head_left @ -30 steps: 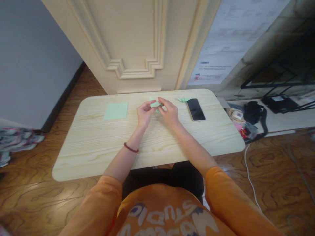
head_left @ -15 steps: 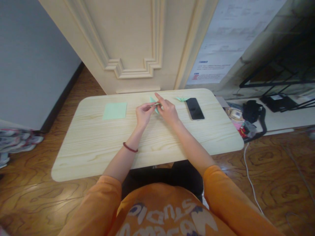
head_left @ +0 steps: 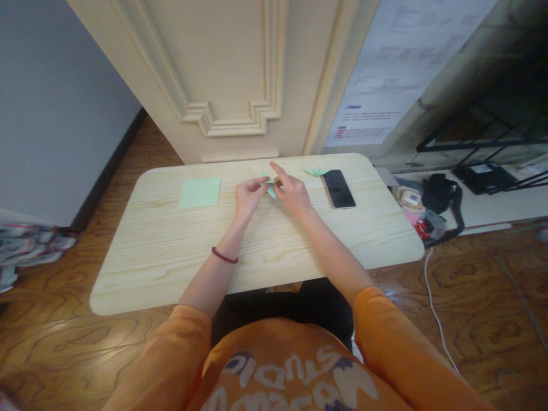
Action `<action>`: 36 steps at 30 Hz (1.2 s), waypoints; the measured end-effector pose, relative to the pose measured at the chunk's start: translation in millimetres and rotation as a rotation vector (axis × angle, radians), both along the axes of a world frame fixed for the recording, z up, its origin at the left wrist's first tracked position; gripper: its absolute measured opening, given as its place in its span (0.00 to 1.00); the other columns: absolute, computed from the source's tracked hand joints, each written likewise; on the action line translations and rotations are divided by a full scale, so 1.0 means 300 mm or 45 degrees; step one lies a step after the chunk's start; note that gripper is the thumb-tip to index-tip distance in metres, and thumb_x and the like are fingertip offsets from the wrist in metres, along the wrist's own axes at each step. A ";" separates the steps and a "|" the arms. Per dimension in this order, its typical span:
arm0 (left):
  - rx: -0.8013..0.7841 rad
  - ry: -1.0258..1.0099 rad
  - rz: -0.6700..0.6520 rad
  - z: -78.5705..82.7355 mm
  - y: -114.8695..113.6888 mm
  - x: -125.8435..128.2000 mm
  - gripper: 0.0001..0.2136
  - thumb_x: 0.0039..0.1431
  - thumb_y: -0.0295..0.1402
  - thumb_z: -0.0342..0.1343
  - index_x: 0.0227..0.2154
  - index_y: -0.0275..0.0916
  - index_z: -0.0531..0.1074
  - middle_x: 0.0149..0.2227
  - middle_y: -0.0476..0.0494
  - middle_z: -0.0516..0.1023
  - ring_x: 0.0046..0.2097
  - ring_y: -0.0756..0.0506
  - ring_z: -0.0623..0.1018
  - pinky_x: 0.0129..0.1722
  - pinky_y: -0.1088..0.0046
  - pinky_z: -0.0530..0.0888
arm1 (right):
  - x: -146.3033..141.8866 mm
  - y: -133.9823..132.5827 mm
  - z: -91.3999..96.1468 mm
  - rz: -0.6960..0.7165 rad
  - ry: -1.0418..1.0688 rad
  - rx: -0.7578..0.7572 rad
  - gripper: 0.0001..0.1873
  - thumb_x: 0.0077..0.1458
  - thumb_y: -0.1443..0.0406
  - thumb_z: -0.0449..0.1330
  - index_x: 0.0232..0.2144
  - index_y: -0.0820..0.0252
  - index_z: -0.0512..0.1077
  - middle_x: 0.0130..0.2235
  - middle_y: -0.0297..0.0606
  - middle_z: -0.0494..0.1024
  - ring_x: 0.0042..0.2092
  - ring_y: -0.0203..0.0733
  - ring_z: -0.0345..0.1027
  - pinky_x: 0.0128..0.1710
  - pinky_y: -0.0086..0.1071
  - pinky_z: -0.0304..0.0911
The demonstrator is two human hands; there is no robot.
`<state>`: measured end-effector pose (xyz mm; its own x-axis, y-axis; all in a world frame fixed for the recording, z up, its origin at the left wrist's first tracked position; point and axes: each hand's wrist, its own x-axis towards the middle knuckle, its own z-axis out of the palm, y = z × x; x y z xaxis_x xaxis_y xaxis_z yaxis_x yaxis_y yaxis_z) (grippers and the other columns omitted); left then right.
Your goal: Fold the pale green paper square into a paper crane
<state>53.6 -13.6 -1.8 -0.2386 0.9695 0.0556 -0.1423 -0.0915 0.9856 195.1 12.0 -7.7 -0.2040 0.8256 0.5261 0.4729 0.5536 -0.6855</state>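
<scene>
Right hand (head_left: 291,193), earlier curled around the pale green folded paper (head_left: 270,191), now lifts its index finger (head_left: 274,166) toward 11 o'clock.

Two hands, a left hand (head_left: 250,198) and a right hand (head_left: 292,194), show over one table (head_left: 257,279). There are three pieces of green paper: one flat square sheet (head_left: 199,192), one small paper crane (head_left: 315,172), and one folded piece (head_left: 269,191) between the hands. There is one phone (head_left: 338,189) and one bracelet (head_left: 224,256).
</scene>
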 end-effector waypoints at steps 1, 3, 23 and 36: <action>-0.010 -0.003 -0.017 0.002 -0.001 -0.002 0.16 0.39 0.37 0.70 0.33 0.34 0.81 0.33 0.40 0.83 0.36 0.43 0.81 0.43 0.64 0.77 | 0.001 0.000 0.003 0.005 -0.030 -0.001 0.28 0.55 0.67 0.56 0.59 0.50 0.68 0.36 0.36 0.80 0.38 0.41 0.73 0.49 0.35 0.69; -0.024 -0.010 -0.041 0.007 -0.002 -0.005 0.17 0.38 0.37 0.70 0.32 0.34 0.81 0.32 0.40 0.83 0.34 0.43 0.81 0.41 0.63 0.78 | 0.003 -0.002 0.011 0.011 -0.082 -0.005 0.28 0.55 0.68 0.56 0.58 0.51 0.68 0.36 0.36 0.80 0.39 0.42 0.73 0.50 0.35 0.68; -0.115 -0.138 -0.006 0.008 0.008 -0.016 0.16 0.35 0.39 0.72 0.26 0.33 0.79 0.28 0.44 0.81 0.33 0.44 0.80 0.41 0.63 0.79 | -0.032 0.003 0.027 -0.057 0.664 -0.467 0.16 0.43 0.65 0.66 0.37 0.59 0.73 0.29 0.33 0.78 0.34 0.39 0.74 0.42 0.36 0.71; -0.126 -0.148 0.001 -0.004 0.011 -0.014 0.15 0.36 0.39 0.72 0.26 0.34 0.79 0.28 0.43 0.81 0.34 0.43 0.81 0.40 0.65 0.78 | -0.040 -0.022 0.033 -0.045 0.687 -0.461 0.15 0.45 0.58 0.65 0.36 0.58 0.76 0.31 0.35 0.80 0.36 0.39 0.75 0.37 0.33 0.70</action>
